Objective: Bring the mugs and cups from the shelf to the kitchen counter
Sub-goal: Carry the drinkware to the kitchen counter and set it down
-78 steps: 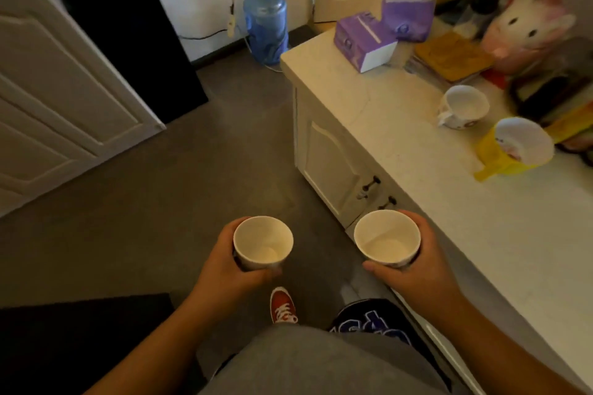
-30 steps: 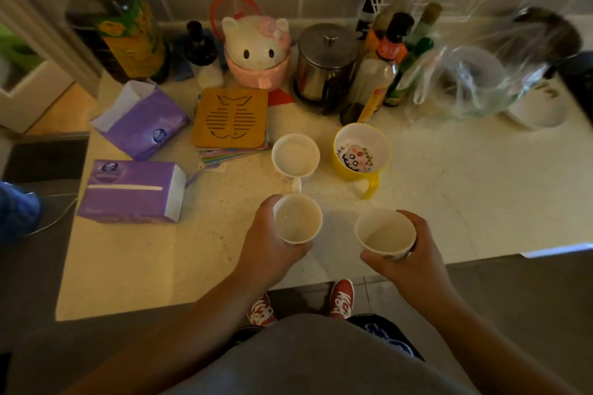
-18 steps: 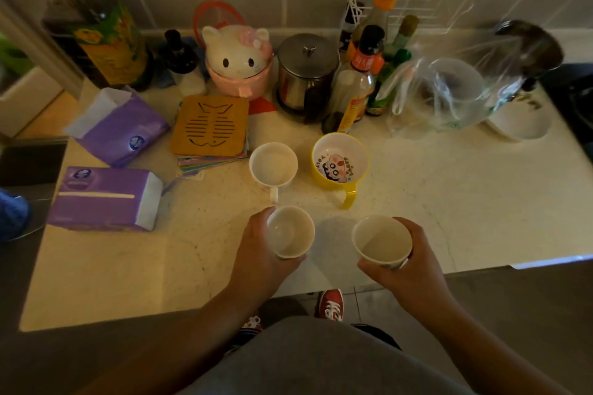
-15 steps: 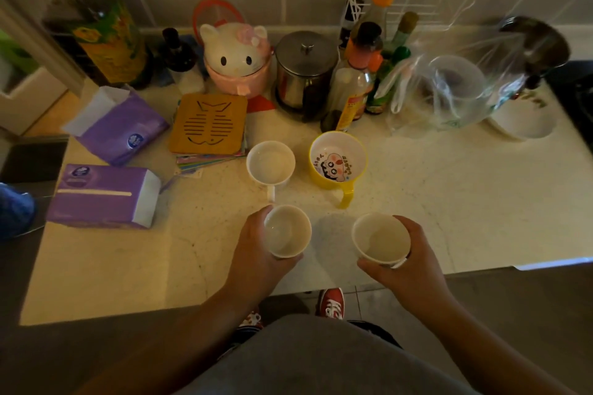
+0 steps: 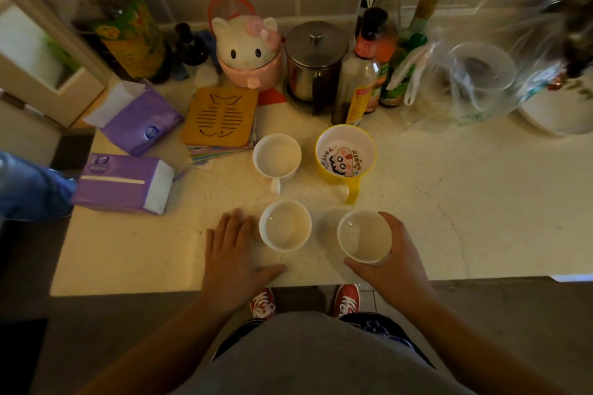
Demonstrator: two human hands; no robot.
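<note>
Two plain white cups stand near the front edge of the kitchen counter. The left white cup stands free, and my left hand lies just left of it with fingers spread, holding nothing. My right hand is wrapped around the right white cup, which rests on or just above the counter. Behind them stand a white mug with its handle toward me and a yellow mug with a cartoon inside.
Two purple tissue packs lie at the left. A fish-shaped trivet, a cat-shaped jar, a steel canister, several bottles and a plastic bag with a glass bowl line the tiled wall.
I turned from the floor to face the counter. My left hand set its cup down and let go, opening beside it. My right hand lowered its cup to the counter.
</note>
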